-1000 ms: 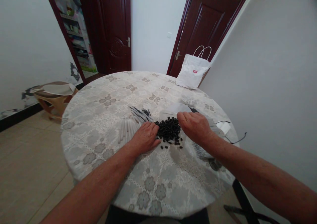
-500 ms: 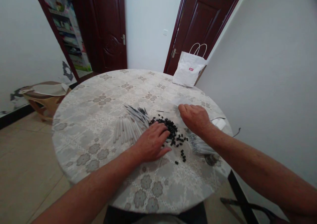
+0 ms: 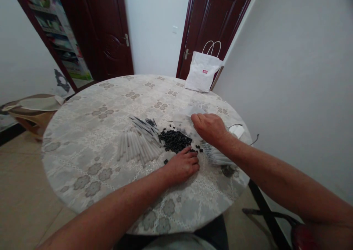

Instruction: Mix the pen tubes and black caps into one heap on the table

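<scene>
A heap of small black caps (image 3: 174, 140) lies on the round table (image 3: 91, 132) with its flowered cloth. My left hand (image 3: 182, 165) rests flat on the cloth just below the heap, fingers spread, fingertips touching a few stray caps. My right hand (image 3: 210, 127) lies palm down to the right of the heap, fingers curled; what is under it is hidden. White pen barrels (image 3: 136, 148) lie in a row left of the heap, with thin dark refills (image 3: 145, 124) above them. More pale barrels (image 3: 216, 157) lie under my right wrist.
A white paper bag (image 3: 202, 71) stands at the table's far edge by a dark door (image 3: 217, 18). A white wall (image 3: 289, 77) runs close along the right side. A wooden stool (image 3: 33, 112) sits on the floor at left. A thin black cord (image 3: 252, 139) hangs off the right edge.
My left hand has slid from the left side of the black heap down to its near side, dragging caps together. My right hand shifted slightly back. The camera has panned right.
</scene>
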Action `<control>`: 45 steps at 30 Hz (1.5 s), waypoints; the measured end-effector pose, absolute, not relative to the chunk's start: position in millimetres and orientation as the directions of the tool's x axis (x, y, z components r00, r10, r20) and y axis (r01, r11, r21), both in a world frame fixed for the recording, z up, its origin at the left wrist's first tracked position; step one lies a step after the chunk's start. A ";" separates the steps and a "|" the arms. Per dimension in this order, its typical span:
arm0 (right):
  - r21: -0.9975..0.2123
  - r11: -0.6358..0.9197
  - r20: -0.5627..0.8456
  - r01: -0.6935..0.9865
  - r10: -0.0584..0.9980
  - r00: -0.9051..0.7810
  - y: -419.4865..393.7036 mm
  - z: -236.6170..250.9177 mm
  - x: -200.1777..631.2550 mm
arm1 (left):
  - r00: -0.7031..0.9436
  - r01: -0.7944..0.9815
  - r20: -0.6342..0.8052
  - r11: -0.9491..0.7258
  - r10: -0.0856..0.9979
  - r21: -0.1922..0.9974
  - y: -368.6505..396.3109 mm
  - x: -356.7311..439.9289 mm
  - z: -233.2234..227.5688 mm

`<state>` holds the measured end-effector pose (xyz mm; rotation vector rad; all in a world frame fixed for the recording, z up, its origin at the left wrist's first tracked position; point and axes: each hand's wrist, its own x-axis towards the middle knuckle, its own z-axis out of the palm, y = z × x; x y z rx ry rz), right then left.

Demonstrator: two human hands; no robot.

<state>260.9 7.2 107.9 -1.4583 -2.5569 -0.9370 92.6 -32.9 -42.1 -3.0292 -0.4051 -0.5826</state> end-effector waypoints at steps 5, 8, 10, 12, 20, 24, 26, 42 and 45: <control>0.475 0.339 0.372 0.812 0.759 -0.534 10.2 111.6 266.0 | 0.840 0.396 0.425 -0.917 0.337 -0.056 -13.1 84.5 -44.7; 0.479 0.300 0.410 0.825 0.755 -0.512 11.6 112.8 268.9 | 0.814 0.444 0.469 -0.887 0.343 -0.123 -5.6 79.2 -42.5; 0.483 0.280 0.435 0.830 0.745 -0.505 12.3 112.8 270.8 | 0.805 0.471 0.482 -0.867 0.346 -0.164 -2.8 75.6 -38.0; 0.485 0.273 0.451 0.831 0.736 -0.506 12.3 112.5 272.1 | 0.797 0.493 0.490 -0.850 0.354 -0.187 -3.2 73.1 -32.5; 0.497 0.320 0.482 0.807 0.671 -0.563 8.0 113.5 271.6 | 0.853 0.343 0.470 -0.922 0.226 -0.178 -32.5 91.9 -26.9; 0.496 0.299 0.503 0.815 0.667 -0.550 9.8 114.1 276.8 | 0.872 0.314 0.425 -0.944 0.243 -0.105 -40.8 106.0 -30.9; 0.481 0.269 0.525 0.835 0.674 -0.520 9.9 114.5 281.0 | 0.873 0.315 0.415 -0.946 0.257 -0.077 -40.4 107.9 -33.8; -0.556 -0.288 0.524 0.779 0.606 0.598 54.5 172.1 496.8 | 0.821 0.399 0.464 -0.916 0.333 -0.049 -21.1 88.7 -48.2; -0.692 -0.366 0.300 0.622 0.637 0.710 56.5 142.6 525.7 | 0.819 0.395 0.478 -0.916 0.318 -0.068 -17.1 87.8 -49.3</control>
